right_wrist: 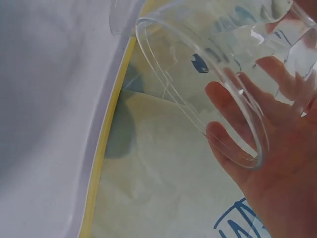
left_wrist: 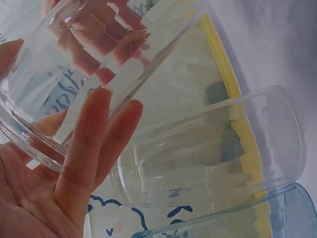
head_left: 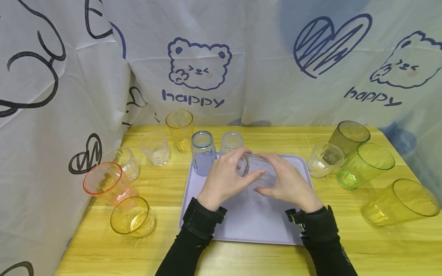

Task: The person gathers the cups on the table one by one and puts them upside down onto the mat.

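Note:
Both hands hold a clear drinking glass [head_left: 256,165] on its side above the lilac tray [head_left: 255,226]. My left hand [head_left: 226,174] grips it around the thick base, which faces left. Around the rim end curls my right hand [head_left: 291,180]; in the right wrist view the open rim [right_wrist: 198,94] lies beside the fingers. On the tray's back left, a blue-tinted glass [head_left: 203,159] stands upside down. Next to it, another clear glass [head_left: 230,141] is also upside down, partly hidden by my left hand in the head view.
To the left stand an amber glass [head_left: 180,132], clear glasses [head_left: 155,149], a red-rimmed pink one [head_left: 110,184] and a yellow one [head_left: 134,218]. To the right are a clear glass [head_left: 324,161], a brown [head_left: 347,140], a green [head_left: 362,166] and a yellow one [head_left: 397,203]. Printed cloth [head_left: 262,92] hangs behind.

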### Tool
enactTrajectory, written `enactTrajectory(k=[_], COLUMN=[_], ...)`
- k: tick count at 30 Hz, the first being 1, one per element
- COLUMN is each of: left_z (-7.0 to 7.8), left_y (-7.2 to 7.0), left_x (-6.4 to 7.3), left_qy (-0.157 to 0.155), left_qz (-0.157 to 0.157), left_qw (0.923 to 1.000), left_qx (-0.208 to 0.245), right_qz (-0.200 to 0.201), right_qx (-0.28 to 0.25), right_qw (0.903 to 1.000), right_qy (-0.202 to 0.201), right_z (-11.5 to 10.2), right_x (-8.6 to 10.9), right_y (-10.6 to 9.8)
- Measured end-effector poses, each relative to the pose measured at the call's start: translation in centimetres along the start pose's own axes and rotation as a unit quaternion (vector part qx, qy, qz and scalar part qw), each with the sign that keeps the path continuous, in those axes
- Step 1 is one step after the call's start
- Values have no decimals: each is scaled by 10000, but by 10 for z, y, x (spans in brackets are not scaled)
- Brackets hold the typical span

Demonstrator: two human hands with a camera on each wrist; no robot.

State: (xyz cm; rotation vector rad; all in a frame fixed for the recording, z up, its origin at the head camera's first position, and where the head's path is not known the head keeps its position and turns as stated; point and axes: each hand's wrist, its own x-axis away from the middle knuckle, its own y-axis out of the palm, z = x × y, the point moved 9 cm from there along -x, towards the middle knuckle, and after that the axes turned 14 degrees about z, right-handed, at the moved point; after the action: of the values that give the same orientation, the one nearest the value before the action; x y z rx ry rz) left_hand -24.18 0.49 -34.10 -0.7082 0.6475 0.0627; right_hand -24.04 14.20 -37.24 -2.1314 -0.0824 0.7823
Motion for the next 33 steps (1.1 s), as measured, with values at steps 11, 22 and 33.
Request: enactTrajectory(k=[11, 22, 33], left_z=[1, 1, -3], left_y=[-1, -17, -31], left_x=[0, -5, -8], left_qy=[47, 55, 344], left_qz=[39, 600, 1437], left_qw=[9999, 9979, 9888], left_qx=[-94, 238, 204], right_qz=[112, 267, 770], right_qx=[-148, -496, -959], right_qw=[9998, 9980, 9892], right_qy=[-12, 300, 798], right_z=[2, 21, 33], right_x=[0, 2, 1], right_y=[-4, -2, -2])
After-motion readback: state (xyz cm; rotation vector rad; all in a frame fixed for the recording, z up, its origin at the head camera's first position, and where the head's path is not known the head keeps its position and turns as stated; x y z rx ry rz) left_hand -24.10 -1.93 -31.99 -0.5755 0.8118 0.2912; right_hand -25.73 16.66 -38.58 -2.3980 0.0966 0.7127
